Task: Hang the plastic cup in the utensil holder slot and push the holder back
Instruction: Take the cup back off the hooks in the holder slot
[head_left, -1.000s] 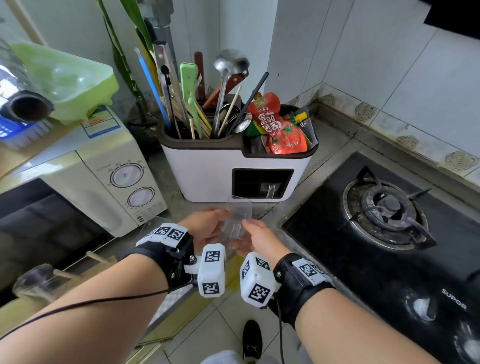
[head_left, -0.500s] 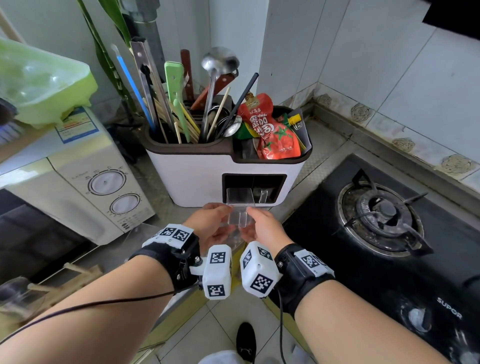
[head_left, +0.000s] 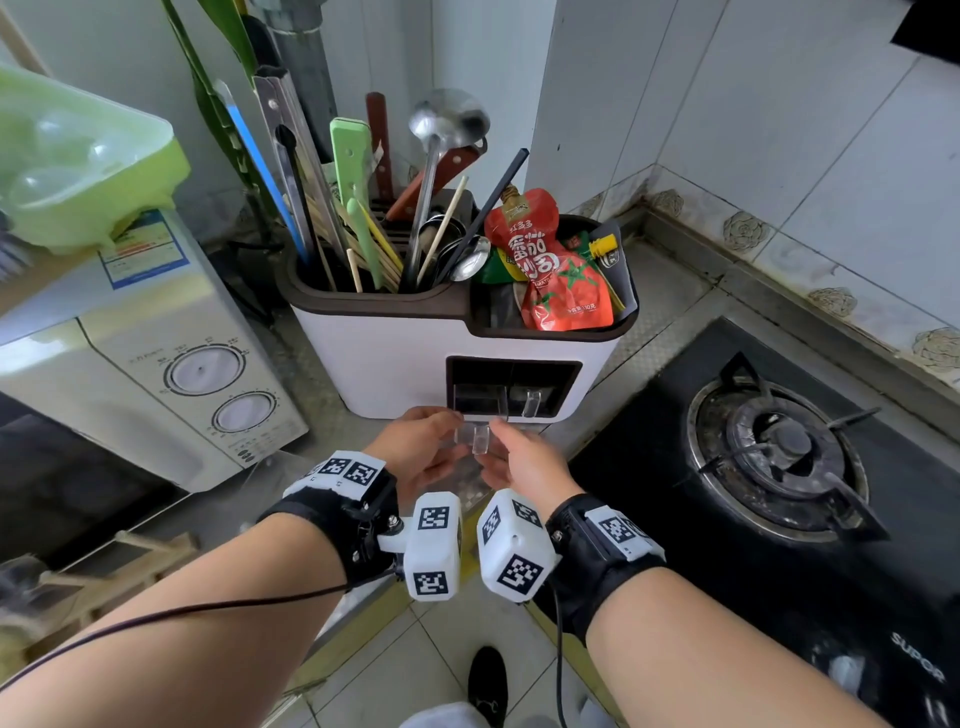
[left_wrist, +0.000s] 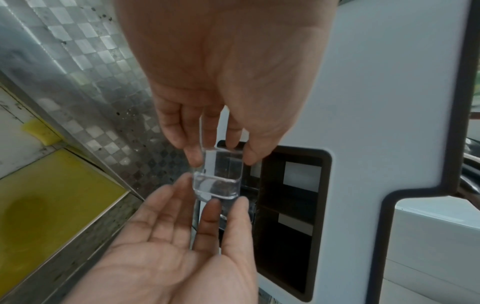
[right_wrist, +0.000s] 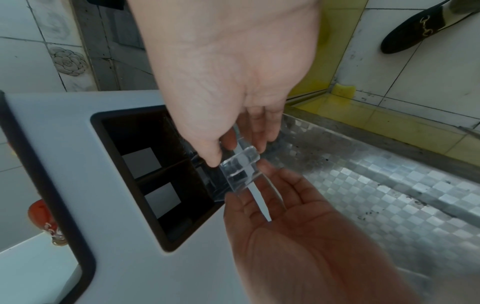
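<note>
The white utensil holder (head_left: 395, 353) stands on the counter with a dark-framed slot (head_left: 514, 387) low in its front. Both hands hold the small clear plastic cup (head_left: 480, 439) at the slot's lower left edge, its far end against the opening. My left hand (head_left: 447, 421) pinches the cup's sides between thumb and fingertips (left_wrist: 222, 159). My right hand (head_left: 498, 431) pinches it from the other side (right_wrist: 236, 154). The cup (left_wrist: 218, 176) is see-through, with a flat tab (right_wrist: 259, 197) sticking out toward me. How far it sits inside the slot (right_wrist: 155, 174) I cannot tell.
A second clear piece (head_left: 531, 402) hangs in the slot's right half. Utensils (head_left: 431, 182) and a red sauce pouch (head_left: 556, 270) fill the holder's top. A microwave (head_left: 156, 364) stands left and a black gas stove (head_left: 779, 452) right. Tiled walls meet close behind the holder.
Both hands carried the cup forward from near the counter's front edge up to the slot's lower left edge. The holder has not shifted on the counter.
</note>
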